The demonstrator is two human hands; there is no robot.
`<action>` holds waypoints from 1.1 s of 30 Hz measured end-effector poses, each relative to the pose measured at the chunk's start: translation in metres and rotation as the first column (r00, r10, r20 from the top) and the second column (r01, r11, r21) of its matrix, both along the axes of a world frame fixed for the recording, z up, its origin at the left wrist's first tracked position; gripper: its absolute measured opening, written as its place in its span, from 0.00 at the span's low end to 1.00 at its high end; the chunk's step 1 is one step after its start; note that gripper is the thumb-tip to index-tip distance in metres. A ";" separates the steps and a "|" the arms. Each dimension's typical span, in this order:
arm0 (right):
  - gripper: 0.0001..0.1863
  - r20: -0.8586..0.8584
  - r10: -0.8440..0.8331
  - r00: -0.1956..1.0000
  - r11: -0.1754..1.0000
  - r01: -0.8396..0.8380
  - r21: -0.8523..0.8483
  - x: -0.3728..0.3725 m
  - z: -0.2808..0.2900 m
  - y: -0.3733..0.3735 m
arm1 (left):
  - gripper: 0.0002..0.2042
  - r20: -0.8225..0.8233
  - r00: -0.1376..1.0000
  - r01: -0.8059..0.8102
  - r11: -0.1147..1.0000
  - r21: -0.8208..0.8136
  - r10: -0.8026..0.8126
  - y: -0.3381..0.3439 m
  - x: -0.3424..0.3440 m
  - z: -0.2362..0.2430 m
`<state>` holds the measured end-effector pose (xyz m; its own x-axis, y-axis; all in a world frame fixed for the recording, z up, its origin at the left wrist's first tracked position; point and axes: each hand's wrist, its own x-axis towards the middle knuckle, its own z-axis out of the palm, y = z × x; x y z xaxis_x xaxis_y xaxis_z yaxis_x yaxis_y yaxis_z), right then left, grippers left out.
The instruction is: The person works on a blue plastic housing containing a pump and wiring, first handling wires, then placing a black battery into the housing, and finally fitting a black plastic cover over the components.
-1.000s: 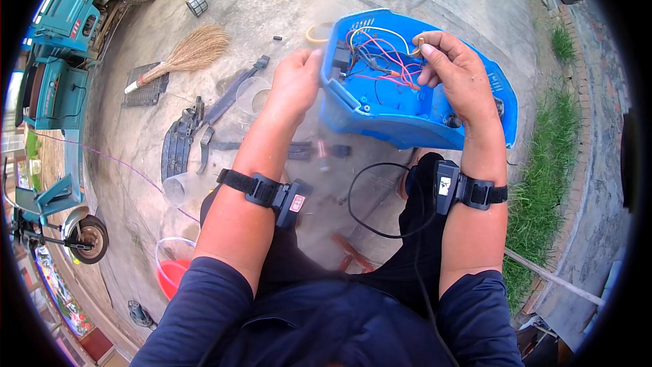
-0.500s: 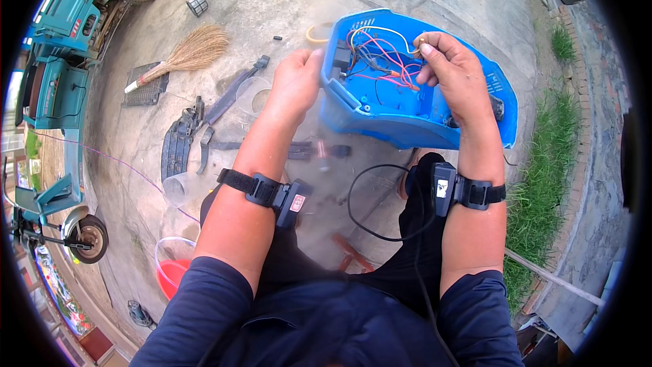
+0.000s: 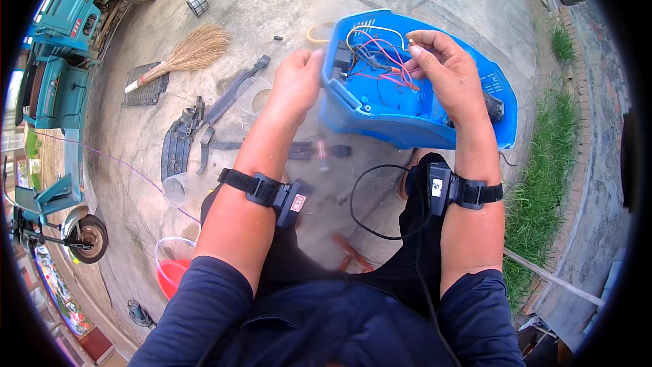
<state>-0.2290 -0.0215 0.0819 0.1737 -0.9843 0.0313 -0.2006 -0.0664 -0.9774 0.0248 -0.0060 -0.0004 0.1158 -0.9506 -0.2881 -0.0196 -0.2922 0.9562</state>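
Note:
A blue plastic housing (image 3: pixel 468 136) is tilted in front of me, with red, yellow and dark wires (image 3: pixel 387 54) inside, a black box at its left and a dark cylindrical fitting (image 3: pixel 494 107) at its right. My left hand (image 3: pixel 295 81) is closed at the housing's left edge, apparently gripping it, fingertips mostly hidden. My right hand (image 3: pixel 448 78) is over the inside, thumb and forefinger pinched on the end of the yellow wire (image 3: pixel 411 43). Both forearms wear black strapped devices, and a black cable loops below the housing.
A straw broom (image 3: pixel 190 51), dark straps (image 3: pixel 231 95), dark plastic parts (image 3: pixel 178 143) and clear cylinders (image 3: pixel 175 190) lie on the concrete. A red bucket (image 3: pixel 173 272) is lower left, a teal tricycle (image 3: pixel 64 20) beyond. A grass strip (image 3: pixel 543 183) runs along the right.
My right hand has shifted slightly left, drawing the yellow wire end with it, and uncovers more of the dark fitting. My left hand and the housing look nearly still.

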 end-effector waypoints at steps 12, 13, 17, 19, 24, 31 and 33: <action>0.12 -0.011 -0.008 1.000 1.000 0.008 -0.004 0.000 -0.003 0.000 | 0.16 0.002 1.000 -0.017 1.000 0.007 0.017 0.003 -0.003 0.006; 0.12 -0.011 -0.008 1.000 1.000 0.008 -0.004 0.001 -0.003 0.000 | 0.15 -0.005 1.000 -0.018 1.000 0.009 0.018 0.003 -0.003 0.007; 0.12 -0.058 -0.011 0.998 1.000 0.012 0.014 0.001 0.000 0.000 | 0.15 0.023 1.000 -0.011 1.000 0.013 0.010 0.002 -0.003 0.007; 0.12 -0.080 0.002 0.997 1.000 0.000 0.029 0.001 0.000 0.000 | 0.16 0.016 1.000 -0.019 1.000 0.015 0.019 0.002 -0.002 0.005; 0.11 -0.061 -0.015 0.998 1.000 0.016 0.025 -0.001 -0.003 -0.002 | 0.16 0.009 1.000 -0.019 1.000 0.005 0.019 0.002 -0.004 0.005; 0.12 -0.062 -0.016 0.998 0.998 0.020 0.059 0.006 -0.001 -0.003 | 0.18 -0.023 0.998 -0.058 0.998 0.007 0.059 0.003 0.002 0.003; 0.13 -0.037 -0.063 0.997 0.997 0.064 0.038 0.001 -0.003 -0.002 | 0.18 -0.026 0.998 -0.050 0.999 0.003 0.050 0.002 -0.004 0.003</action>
<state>-0.2280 -0.0232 0.0787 0.1111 -0.9937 -0.0125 -0.2379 -0.0144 -0.9712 0.0211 -0.0040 0.0030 0.1552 -0.9430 -0.2943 0.0198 -0.2949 0.9553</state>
